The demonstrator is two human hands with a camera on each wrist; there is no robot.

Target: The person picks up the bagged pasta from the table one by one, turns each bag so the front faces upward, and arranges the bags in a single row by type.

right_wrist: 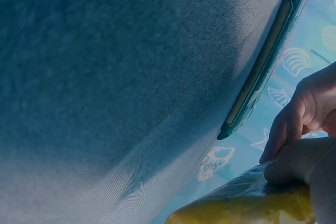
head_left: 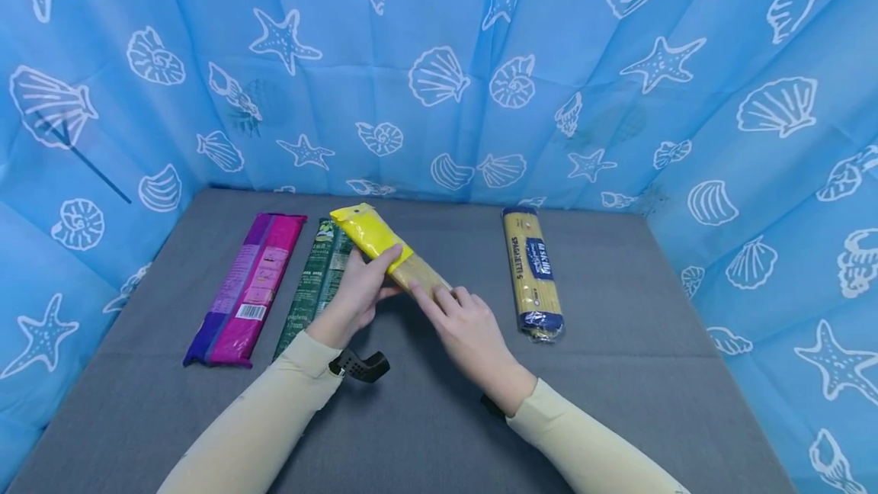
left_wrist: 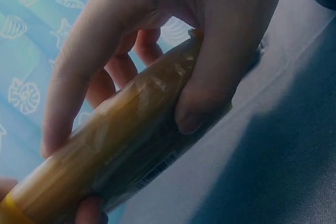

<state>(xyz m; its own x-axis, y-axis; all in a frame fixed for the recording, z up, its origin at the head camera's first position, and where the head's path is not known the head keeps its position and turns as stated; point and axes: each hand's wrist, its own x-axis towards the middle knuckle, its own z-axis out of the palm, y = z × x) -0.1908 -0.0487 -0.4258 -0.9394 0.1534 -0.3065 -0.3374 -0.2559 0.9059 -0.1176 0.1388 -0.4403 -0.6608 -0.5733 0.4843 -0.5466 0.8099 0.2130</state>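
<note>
A long packet of spaghetti (head_left: 373,231) with a yellow end and a clear section is held tilted above the table. My left hand (head_left: 360,288) grips it near where the yellow meets the clear part, thumb on top. At the clear lower end, my right hand (head_left: 473,330) holds the packet; the left wrist view shows thumb and fingers on either side of the clear wrapping (left_wrist: 126,119). Behind my left hand lies a green pasta packet (head_left: 312,280), partly covered by the hand and forearm. The yellow end (right_wrist: 247,208) appears low in the right wrist view.
A pink and purple packet (head_left: 247,288) lies at the left, beside the green one. To the right rests a blue-ended spaghetti packet (head_left: 531,273). The grey table (head_left: 617,380) is bordered by a blue shell-patterned curtain (head_left: 439,120) behind and at both sides.
</note>
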